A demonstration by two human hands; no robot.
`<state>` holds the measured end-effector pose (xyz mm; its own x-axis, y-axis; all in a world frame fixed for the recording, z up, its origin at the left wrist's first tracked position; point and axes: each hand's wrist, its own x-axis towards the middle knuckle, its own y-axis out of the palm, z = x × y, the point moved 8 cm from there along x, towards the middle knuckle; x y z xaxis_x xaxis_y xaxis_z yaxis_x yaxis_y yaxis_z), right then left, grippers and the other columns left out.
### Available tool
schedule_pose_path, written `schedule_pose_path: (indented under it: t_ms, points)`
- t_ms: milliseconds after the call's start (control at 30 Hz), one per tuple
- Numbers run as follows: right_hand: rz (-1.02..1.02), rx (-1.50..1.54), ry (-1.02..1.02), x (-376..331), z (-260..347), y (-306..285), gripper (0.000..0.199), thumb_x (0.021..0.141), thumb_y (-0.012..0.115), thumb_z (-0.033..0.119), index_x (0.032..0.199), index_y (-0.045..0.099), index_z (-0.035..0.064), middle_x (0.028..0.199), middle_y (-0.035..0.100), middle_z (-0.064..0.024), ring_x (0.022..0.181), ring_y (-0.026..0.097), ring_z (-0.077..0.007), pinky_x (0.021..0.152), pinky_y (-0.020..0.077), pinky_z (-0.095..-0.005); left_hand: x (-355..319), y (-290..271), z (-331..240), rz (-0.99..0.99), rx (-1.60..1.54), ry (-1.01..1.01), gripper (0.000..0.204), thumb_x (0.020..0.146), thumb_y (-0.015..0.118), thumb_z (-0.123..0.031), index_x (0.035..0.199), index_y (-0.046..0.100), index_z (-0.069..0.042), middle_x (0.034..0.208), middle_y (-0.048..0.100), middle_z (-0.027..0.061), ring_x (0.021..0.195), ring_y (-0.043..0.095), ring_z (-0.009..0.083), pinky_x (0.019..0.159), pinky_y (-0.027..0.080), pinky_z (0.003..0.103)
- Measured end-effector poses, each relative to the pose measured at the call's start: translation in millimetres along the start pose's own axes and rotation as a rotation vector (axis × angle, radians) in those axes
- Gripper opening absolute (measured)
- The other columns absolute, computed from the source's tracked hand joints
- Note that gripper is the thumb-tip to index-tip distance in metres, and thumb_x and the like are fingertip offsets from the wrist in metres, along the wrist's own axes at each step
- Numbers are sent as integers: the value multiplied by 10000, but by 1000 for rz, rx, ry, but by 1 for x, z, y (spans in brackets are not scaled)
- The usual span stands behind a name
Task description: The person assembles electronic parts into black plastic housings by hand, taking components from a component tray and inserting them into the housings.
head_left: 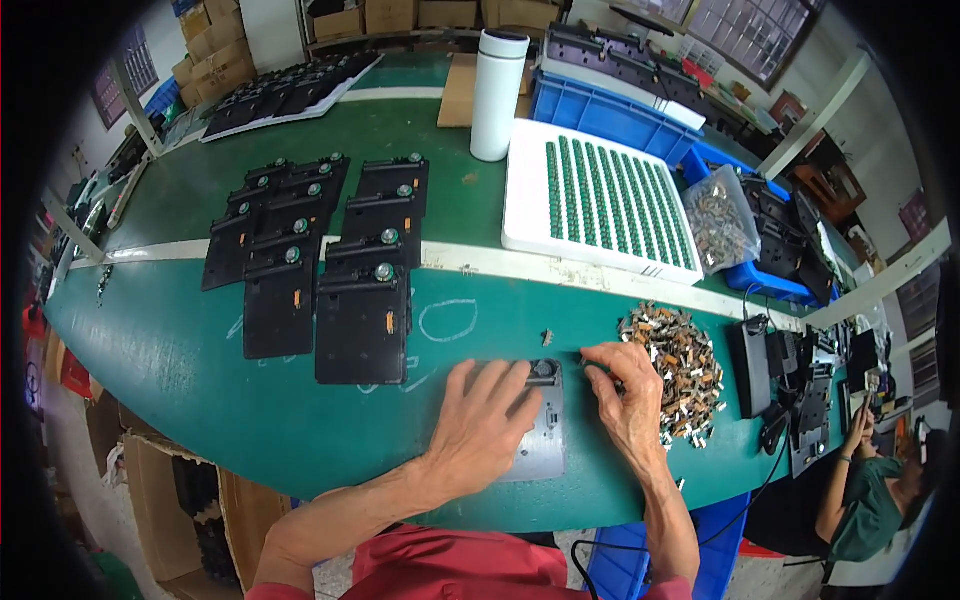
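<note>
The plate lies partly under the left hand, fingers slightly spread. Beside it, the right hand pinches narrowly; whether on anything, I cannot tell.

Evenly bright centre; pale daylight at barred upper-right window. Soft sheen on smooth green tabletop and flat grey rectangular plate. Shadows faint. Fisheye bends straight edges; rim dark, far background soft.

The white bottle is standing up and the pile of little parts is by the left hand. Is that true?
Not quite: the head view shows the pile of little parts by the right hand. The white bottle is standing up.
</note>
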<state>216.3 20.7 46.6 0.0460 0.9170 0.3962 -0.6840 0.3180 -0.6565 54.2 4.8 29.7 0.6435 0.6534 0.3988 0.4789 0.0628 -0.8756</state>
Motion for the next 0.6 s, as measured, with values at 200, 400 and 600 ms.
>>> schedule_pose_path:
  t_ms: [200, 400, 600]
  points:
    - [179, -114, -78, 65, 2, -3, 190, 791, 689, 10, 980, 706, 10, 954, 689, -159, 916, 642, -358, 845, 503, -428, 0, 6, 11, -44, 46, -37, 363, 751, 722, -140, 1093, 653, -37, 1299, 509, 169, 1211, 452, 323, 1004, 323, 548]
    - [52, -15, -39, 163, -37, 16, 212, 824, 658, 67, 1012, 723, -7, 921, 721, -198, 834, 700, -279, 758, 541, -372, -1, -1, 9, -80, 30, -31, 331, 755, 645, -101, 1078, 644, -29, 1285, 524, 196, 1191, 469, 335, 993, 320, 568]
    - [-58, -92, -45, 252, -89, 48, 230, 815, 636, 127, 1005, 739, 47, 865, 722, -177, 774, 703, -307, 727, 533, -393, 1, 2, 8, -65, 6, -40, 373, 754, 587, -130, 1106, 630, -15, 1295, 525, 215, 1164, 488, 332, 993, 312, 566]
